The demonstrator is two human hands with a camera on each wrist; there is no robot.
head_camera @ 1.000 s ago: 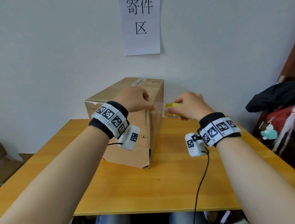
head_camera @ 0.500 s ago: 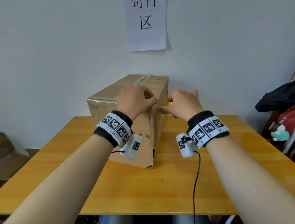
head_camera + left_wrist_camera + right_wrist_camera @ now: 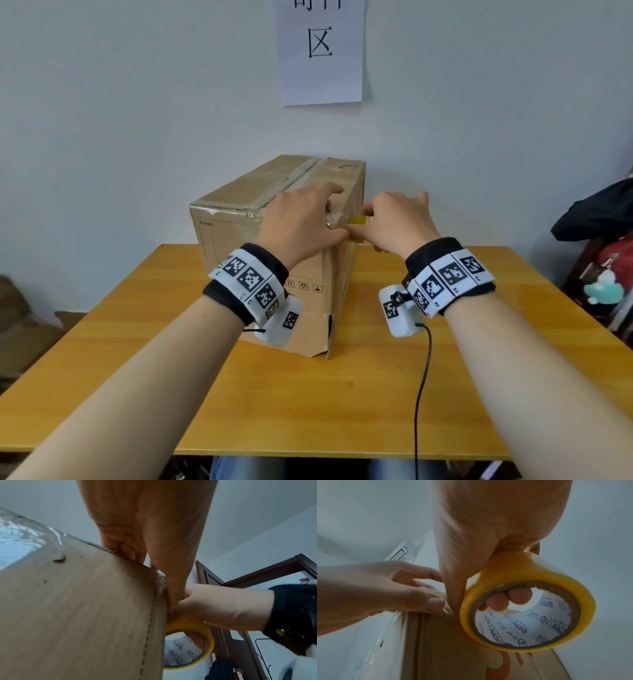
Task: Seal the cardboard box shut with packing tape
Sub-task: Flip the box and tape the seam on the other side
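A brown cardboard box (image 3: 239,233) stands on the wooden table (image 3: 342,411), with clear tape shining along its top seam. My left hand (image 3: 301,219) lies over the box's near right top corner. Its fingers curl over the top edge and its thumb pins a crinkled strip of clear tape (image 3: 444,609) there. My right hand (image 3: 400,222) grips a yellow roll of packing tape (image 3: 359,220) with fingers through the core (image 3: 510,599). The roll is held against the box's right side just below that corner, and the two thumbs touch.
A paper sign (image 3: 320,51) hangs on the wall behind the box. Dark clothing and a red bag (image 3: 596,212) sit at the right beside the table. A black cable (image 3: 423,377) hangs from my right wrist over the table's front. Cartons (image 3: 20,325) lie on the floor at the left.
My right hand brought the tape roll leftward from beside the box up to its near top corner, meeting my left thumb. The left hand stayed on the corner.
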